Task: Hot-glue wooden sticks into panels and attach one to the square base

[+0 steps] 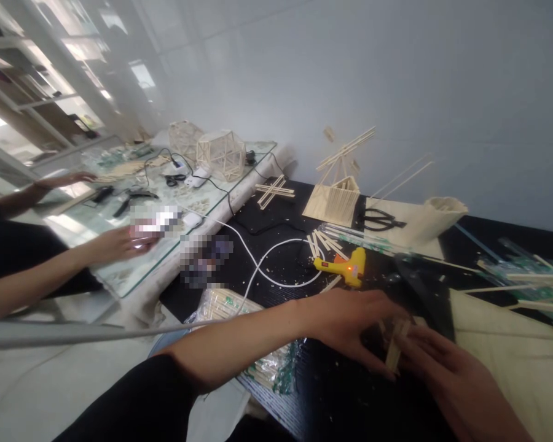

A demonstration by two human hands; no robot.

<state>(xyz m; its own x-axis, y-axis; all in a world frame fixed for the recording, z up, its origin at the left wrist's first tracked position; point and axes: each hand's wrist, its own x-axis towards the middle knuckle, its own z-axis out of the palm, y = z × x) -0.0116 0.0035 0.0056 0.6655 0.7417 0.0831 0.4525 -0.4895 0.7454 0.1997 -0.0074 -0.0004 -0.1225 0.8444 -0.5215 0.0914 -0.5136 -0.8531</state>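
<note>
Over the black table (322,380), my left hand (354,319) reaches across from the left, thumb and fingers closed about a small bundle of short wooden sticks (397,347). My right hand (447,362) grips the same bundle from the right; its fingertips are slightly blurred. Just beyond my left hand lies a yellow glue gun (343,267) with a small orange light on. Loose sticks (325,242) lie behind it. A plastic-wrapped pack of sticks (271,365) sits beneath my left forearm.
At the back stand a stick model house (343,199), scissors (382,219) and a wooden vase shape (437,218). A white cable (258,267) loops across the table. A wooden board (511,368) is at right. Another person's hands are over the glass-topped table (138,270) at left.
</note>
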